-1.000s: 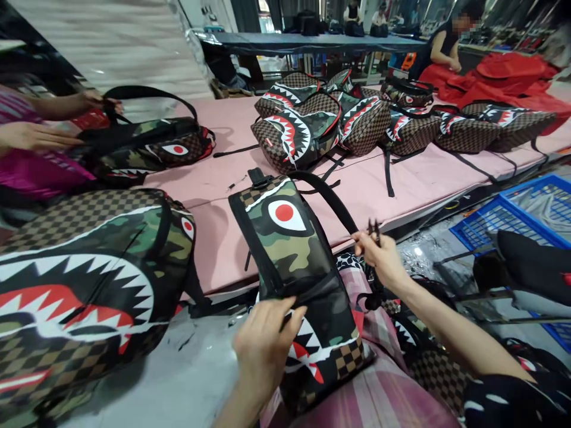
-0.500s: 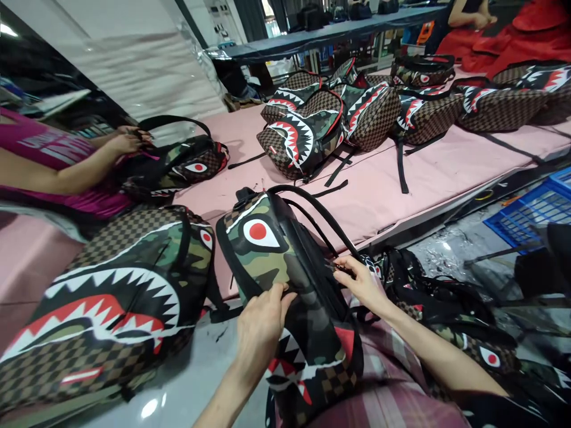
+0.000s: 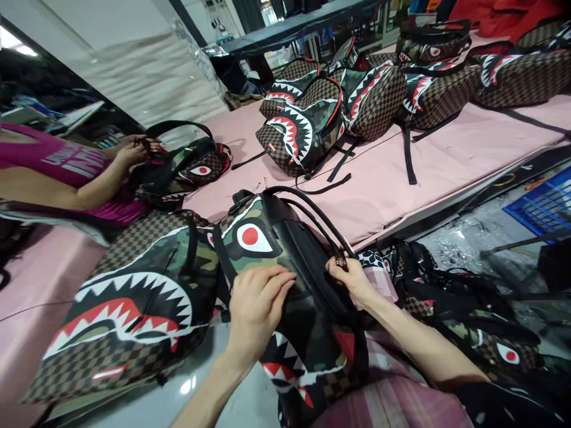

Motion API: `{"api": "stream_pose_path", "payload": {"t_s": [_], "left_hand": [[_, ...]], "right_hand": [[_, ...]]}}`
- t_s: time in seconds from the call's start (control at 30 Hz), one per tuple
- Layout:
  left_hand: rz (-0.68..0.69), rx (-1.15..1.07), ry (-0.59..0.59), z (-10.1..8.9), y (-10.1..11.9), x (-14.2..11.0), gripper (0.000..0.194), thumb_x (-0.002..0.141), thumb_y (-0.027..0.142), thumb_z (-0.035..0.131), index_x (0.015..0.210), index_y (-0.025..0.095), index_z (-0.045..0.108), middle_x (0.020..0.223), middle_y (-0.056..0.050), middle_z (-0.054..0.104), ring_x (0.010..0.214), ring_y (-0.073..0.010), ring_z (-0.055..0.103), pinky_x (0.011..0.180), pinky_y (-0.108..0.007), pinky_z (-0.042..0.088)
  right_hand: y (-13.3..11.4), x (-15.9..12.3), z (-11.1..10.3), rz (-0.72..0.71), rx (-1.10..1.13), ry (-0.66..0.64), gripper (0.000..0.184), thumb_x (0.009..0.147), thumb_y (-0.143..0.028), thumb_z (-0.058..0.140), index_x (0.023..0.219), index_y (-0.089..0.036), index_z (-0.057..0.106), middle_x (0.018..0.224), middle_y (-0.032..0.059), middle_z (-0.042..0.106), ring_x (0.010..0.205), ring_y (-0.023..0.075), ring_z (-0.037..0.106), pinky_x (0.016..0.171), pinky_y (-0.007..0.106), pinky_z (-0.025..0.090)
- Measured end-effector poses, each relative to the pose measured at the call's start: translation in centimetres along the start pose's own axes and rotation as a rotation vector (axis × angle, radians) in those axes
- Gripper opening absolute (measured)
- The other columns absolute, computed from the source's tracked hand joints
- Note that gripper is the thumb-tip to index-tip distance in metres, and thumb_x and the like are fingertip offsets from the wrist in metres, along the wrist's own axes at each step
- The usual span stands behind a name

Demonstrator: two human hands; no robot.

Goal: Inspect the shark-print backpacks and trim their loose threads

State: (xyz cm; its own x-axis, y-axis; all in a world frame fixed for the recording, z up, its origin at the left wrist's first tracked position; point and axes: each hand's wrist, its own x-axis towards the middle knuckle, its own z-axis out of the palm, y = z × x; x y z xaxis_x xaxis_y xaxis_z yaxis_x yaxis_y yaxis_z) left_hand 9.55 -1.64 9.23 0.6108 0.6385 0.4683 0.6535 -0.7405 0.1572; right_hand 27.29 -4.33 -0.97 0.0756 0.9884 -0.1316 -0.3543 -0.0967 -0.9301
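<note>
Head view: shark-print bag [image 3: 307,321] upright on the wearer's plaid-covered lap, beside the pink table [image 3: 370,202]. Left hand [image 3: 256,309] at its camo side, thumb and fingertips pinched together; can't tell if anything's between them. Right hand [image 3: 352,279] by the handle strap, fingers closed on a small dark item [image 3: 341,260], type unclear. Larger shark-print backpack [image 3: 147,285] lies just left.

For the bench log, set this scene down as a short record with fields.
left hand: fingertips together at the side of the upright bag; grip unclear
right hand: pinches a small dark item beside the bag's black straps; too small to name
at left: checkered backpack with shark-mouth print
beyond: more such bags on the pink table
co-worker: both hands at another bag
</note>
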Motion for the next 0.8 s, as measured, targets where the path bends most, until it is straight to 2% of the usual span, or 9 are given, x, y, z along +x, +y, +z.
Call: {"api": "stream_pose_path", "payload": {"t_s": [0.03, 0.1, 0.2, 0.27, 0.37, 0.43, 0.57, 0.8], "left_hand": [[0.067, 0.039, -0.073, 0.1, 0.2, 1.4, 0.014, 0.083, 0.019, 0.053, 0.092, 0.023, 0.064, 0.090, -0.003, 0.066, 0.088, -0.0185, 0.056, 0.080, -0.037, 0.037], [0.181, 0.115, -0.294, 0.7, 0.7, 4.1, 0.012, 0.082, 0.024, 0.055, 0.087, 0.025, 0.066, 0.088, -0.002, 0.068, 0.089, -0.0211, 0.054, 0.085, -0.044, 0.032], [0.288, 0.193, -0.629, 1.9, 1.3, 7.1, 0.016, 0.079, 0.031, 0.059, 0.069, 0.023, 0.067, 0.079, -0.002, 0.067, 0.083, -0.0225, 0.053, 0.086, -0.050, 0.027], [0.323, 0.220, -0.779, 2.3, 1.6, 8.2, 0.017, 0.078, 0.031, 0.059, 0.066, 0.020, 0.066, 0.077, -0.004, 0.066, 0.081, -0.0222, 0.053, 0.083, -0.047, 0.029], [0.326, 0.203, -0.931, 2.2, 1.7, 9.1, 0.015, 0.078, 0.023, 0.057, 0.067, 0.020, 0.065, 0.076, -0.004, 0.065, 0.080, -0.0211, 0.053, 0.073, -0.038, 0.031], [0.319, 0.182, -0.981, 2.0, 1.7, 9.2, 0.016, 0.079, 0.020, 0.054, 0.068, 0.020, 0.065, 0.076, -0.003, 0.065, 0.080, -0.0198, 0.053, 0.069, -0.035, 0.031], [0.339, 0.202, -0.967, 1.9, 1.8, 9.0, 0.017, 0.081, 0.018, 0.050, 0.072, 0.017, 0.064, 0.079, -0.004, 0.065, 0.080, -0.0196, 0.053, 0.069, -0.033, 0.032], [0.366, 0.270, -0.962, 2.4, 1.9, 8.6, 0.016, 0.080, 0.016, 0.050, 0.077, 0.014, 0.065, 0.083, -0.006, 0.065, 0.085, -0.0213, 0.053, 0.070, -0.034, 0.034]], "right_hand": [[0.0, -0.2, -0.3, 0.016, 0.002, 0.058, 0.028, 0.071, -0.043, 0.061, 0.065, -0.016, 0.053, 0.055, -0.0059, 0.040, 0.050, 0.0074, 0.033, 0.048, 0.022, 0.027], [0.2, -0.6, -0.8, 0.001, -0.065, 0.117, 0.027, 0.072, -0.043, 0.061, 0.069, -0.016, 0.056, 0.059, -0.0038, 0.047, 0.056, 0.0094, 0.041, 0.054, 0.023, 0.033], [0.7, -1.6, -1.4, -0.061, -0.202, 0.111, 0.028, 0.080, -0.041, 0.052, 0.097, -0.018, 0.058, 0.075, -0.0008, 0.058, 0.073, 0.0137, 0.052, 0.070, 0.026, 0.040], [1.1, -2.5, -1.5, -0.071, -0.287, 0.113, 0.030, 0.085, -0.039, 0.045, 0.107, -0.021, 0.053, 0.077, -0.0010, 0.059, 0.077, 0.0142, 0.054, 0.074, 0.028, 0.041], [1.4, -3.5, -1.3, -0.054, -0.378, 0.085, 0.022, 0.083, -0.035, 0.047, 0.099, -0.022, 0.056, 0.083, -0.0006, 0.062, 0.079, 0.0145, 0.056, 0.075, 0.029, 0.042], [1.5, -3.7, -1.3, -0.053, -0.390, 0.076, 0.018, 0.078, -0.030, 0.055, 0.093, -0.021, 0.059, 0.087, 0.0001, 0.063, 0.082, 0.0154, 0.058, 0.076, 0.029, 0.043], [1.9, -3.3, -1.3, -0.047, -0.351, 0.133, 0.018, 0.069, -0.022, 0.063, 0.087, -0.018, 0.065, 0.084, 0.0016, 0.066, 0.081, 0.0170, 0.060, 0.076, 0.030, 0.044], [2.3, -2.4, -1.1, -0.097, -0.348, 0.116, 0.019, 0.067, -0.018, 0.066, 0.085, -0.021, 0.070, 0.085, 0.0018, 0.067, 0.084, 0.0180, 0.060, 0.080, 0.032, 0.044]]}}
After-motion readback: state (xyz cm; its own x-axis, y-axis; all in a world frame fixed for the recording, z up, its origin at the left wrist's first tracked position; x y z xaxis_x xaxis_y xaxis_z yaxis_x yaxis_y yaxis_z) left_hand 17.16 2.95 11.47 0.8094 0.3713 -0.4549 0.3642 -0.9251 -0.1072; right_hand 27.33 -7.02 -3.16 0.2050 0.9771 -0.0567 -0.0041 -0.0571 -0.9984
